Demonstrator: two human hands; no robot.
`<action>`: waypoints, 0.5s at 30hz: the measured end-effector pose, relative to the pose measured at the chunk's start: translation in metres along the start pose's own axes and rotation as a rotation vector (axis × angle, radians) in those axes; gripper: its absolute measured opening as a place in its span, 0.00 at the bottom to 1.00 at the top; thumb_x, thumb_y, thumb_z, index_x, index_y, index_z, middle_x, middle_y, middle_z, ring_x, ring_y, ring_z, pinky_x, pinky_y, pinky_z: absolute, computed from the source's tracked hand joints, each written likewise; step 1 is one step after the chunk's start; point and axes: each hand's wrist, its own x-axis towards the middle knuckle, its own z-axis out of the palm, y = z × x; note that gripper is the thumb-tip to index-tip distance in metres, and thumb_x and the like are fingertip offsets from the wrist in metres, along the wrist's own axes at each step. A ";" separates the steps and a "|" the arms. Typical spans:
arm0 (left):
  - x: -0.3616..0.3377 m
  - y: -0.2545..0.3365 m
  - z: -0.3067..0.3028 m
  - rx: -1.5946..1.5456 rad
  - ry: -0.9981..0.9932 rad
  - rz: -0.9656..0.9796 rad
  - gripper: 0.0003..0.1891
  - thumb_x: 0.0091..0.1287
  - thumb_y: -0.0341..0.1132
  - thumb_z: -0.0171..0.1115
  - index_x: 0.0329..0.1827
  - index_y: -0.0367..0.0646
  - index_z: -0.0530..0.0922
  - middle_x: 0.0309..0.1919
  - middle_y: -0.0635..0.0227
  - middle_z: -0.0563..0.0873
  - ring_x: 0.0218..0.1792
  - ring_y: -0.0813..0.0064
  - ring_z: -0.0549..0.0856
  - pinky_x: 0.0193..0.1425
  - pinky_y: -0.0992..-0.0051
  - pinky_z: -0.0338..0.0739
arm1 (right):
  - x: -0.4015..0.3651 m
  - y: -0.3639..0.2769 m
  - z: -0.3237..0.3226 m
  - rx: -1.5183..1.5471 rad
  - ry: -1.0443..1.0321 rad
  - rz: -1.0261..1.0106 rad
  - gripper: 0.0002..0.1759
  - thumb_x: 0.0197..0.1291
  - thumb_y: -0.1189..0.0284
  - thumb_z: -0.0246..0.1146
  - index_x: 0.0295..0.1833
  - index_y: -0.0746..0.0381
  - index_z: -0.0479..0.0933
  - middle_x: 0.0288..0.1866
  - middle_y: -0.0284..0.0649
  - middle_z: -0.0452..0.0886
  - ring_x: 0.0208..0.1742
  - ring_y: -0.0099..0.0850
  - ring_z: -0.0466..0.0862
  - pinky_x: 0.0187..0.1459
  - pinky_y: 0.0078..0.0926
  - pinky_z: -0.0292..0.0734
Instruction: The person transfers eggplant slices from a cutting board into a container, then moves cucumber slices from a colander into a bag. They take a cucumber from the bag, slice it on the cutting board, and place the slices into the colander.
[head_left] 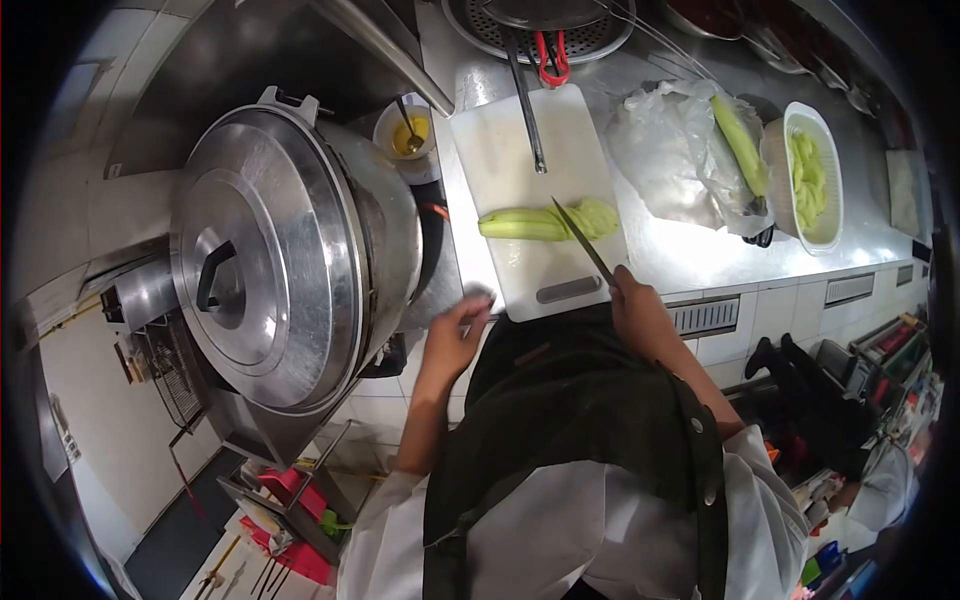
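On a white cutting board [510,160] lies a peeled green vegetable [522,224], whole at its left end and sliced at its right. My right hand [638,312] is closed around the handle of a knife [588,245], whose blade reaches up and left over the slices. My left hand [462,328] is off the board, at its lower left corner, with its fingers curled; whether anything is between them is too small to tell. Right of the board, another peeled vegetable [740,148] rests on a clear plastic bag [665,155]. A white tub [830,235] holds green slices [806,180].
A large lidded pot [290,330] stands at the left. Behind it is a small bowl [388,125] with yellow contents and a spoon. A perforated metal tray [470,35] and red-handled scissors [553,60] are at the back. Another person [825,400] is at the lower right.
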 end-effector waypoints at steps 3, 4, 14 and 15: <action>0.055 0.068 0.031 0.248 0.471 0.428 0.15 0.58 0.36 0.66 0.45 0.38 0.76 0.37 0.58 0.81 0.44 0.55 0.79 0.51 0.62 0.71 | 0.007 -0.011 0.007 -0.001 0.057 0.011 0.07 0.65 0.74 0.50 0.43 0.67 0.62 0.24 0.63 0.76 0.31 0.63 0.77 0.34 0.59 0.68; 0.075 0.073 0.038 0.322 0.504 0.390 0.19 0.57 0.40 0.67 0.48 0.42 0.74 0.45 0.59 0.79 0.53 0.55 0.73 0.58 0.58 0.64 | 0.009 -0.013 0.010 0.017 0.085 0.008 0.07 0.66 0.73 0.49 0.43 0.67 0.62 0.24 0.63 0.76 0.31 0.63 0.77 0.33 0.59 0.68; 0.100 0.031 0.066 0.337 0.440 0.416 0.21 0.53 0.39 0.69 0.48 0.43 0.73 0.49 0.58 0.72 0.56 0.55 0.67 0.62 0.58 0.55 | 0.004 -0.025 0.011 -0.104 -0.096 0.150 0.09 0.69 0.69 0.46 0.45 0.65 0.62 0.25 0.62 0.77 0.32 0.63 0.78 0.34 0.59 0.69; 0.100 0.031 0.067 0.316 0.437 0.410 0.22 0.52 0.40 0.69 0.48 0.44 0.73 0.49 0.58 0.71 0.56 0.56 0.66 0.62 0.58 0.54 | 0.004 -0.026 0.011 -0.103 -0.116 0.156 0.10 0.69 0.69 0.46 0.45 0.65 0.62 0.25 0.62 0.77 0.33 0.63 0.78 0.35 0.59 0.69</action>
